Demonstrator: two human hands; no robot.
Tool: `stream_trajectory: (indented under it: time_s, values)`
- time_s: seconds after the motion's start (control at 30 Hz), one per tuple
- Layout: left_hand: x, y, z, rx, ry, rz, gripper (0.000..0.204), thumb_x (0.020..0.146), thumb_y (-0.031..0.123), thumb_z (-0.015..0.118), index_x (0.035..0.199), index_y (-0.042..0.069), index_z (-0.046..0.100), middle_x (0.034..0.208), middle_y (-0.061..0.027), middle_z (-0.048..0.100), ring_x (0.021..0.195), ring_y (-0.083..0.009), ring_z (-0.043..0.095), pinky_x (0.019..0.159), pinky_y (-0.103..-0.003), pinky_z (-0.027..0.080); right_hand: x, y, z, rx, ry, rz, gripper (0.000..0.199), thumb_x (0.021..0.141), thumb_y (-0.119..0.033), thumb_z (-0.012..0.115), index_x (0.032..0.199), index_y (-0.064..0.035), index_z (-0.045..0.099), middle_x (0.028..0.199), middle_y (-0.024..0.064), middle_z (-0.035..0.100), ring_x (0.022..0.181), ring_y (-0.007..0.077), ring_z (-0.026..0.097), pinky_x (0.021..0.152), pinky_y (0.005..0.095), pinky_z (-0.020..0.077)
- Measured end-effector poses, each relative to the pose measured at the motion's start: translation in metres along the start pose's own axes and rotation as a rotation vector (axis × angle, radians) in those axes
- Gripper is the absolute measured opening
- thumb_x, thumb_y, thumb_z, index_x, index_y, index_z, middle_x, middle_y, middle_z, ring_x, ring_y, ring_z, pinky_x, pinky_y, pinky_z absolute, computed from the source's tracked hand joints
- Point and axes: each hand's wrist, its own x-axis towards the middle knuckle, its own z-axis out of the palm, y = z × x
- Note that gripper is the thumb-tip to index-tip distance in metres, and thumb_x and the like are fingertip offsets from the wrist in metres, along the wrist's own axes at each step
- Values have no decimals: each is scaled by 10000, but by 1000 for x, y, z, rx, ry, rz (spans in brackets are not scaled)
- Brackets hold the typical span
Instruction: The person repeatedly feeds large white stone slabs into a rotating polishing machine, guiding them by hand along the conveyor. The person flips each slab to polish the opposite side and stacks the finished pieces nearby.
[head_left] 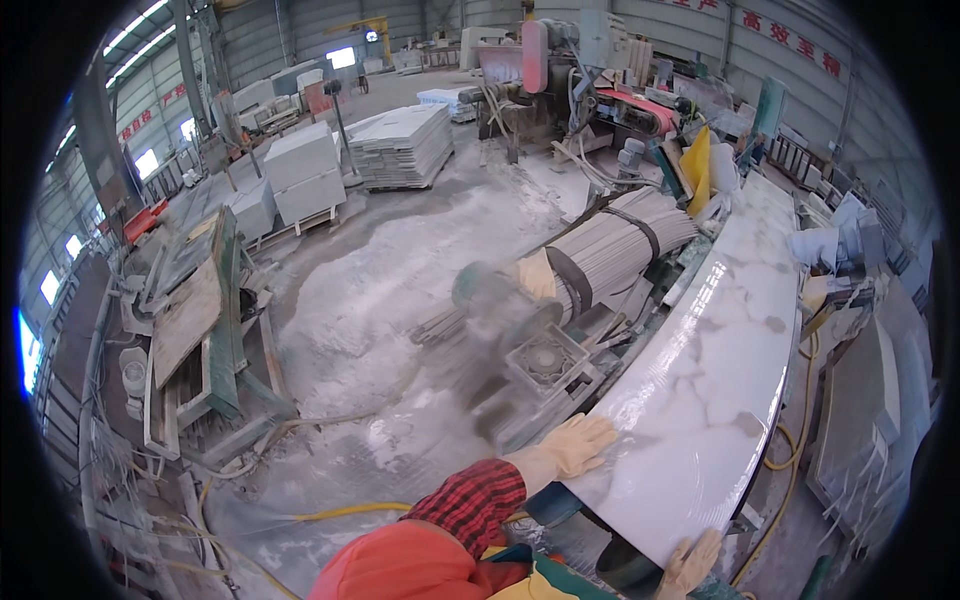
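Slab: white, grey-veined slab [700, 390], glossy face up, ahead and to the person's right; near end within reach of both hands, far end well apart from them.
Long axis: runs from the near end, low in view, away toward upper right; the bowed edges look like lens bend.
Left hand: left hand [580, 447] lies palm down at the slab's left long edge, close to the near end; spread flat, nothing clasped; looks gloved; checked sleeve [470, 505] behind it.
Right hand: right hand [692, 562] touches the near short end by the right corner; thumb side hidden, can't tell if it pinches the edge or only rests there.
Nearer hand: both at the near end; left sits a bit farther up the slab, right is at the very end.
Key relation: hands straddle the near left corner, one per edge, with the length stretching away from both.
Left flank: strapped bundle of strips [625, 240] and a dusty motor [548, 365] beside the slab.
Right flank: yellow hose [795, 450] on the floor, then leaning grey panels [860, 400].
Underside: support mostly hidden.
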Motion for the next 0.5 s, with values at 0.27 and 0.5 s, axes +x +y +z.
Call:
stream_trajectory:
  time_s: [0.27,0.5]
  values:
    - [-40,29,-41,-141,-88,-11,535,960,231,666,1430,17,525,1493,-246,511,1378,-429,470,1163,-515,365,-16,-1,17,244,-300,388,637,1004,-284,600,1501,95,481,1535,361,478,1419,529,444,1216,576,321]
    - [-62,34,-46,-158,-25,44,501,967,197,652,1417,6,543,1460,-248,537,1346,-449,494,1148,-523,385,-14,-14,-6,246,-303,442,620,993,-247,602,1493,99,481,1532,353,483,1428,526,435,1224,570,315]
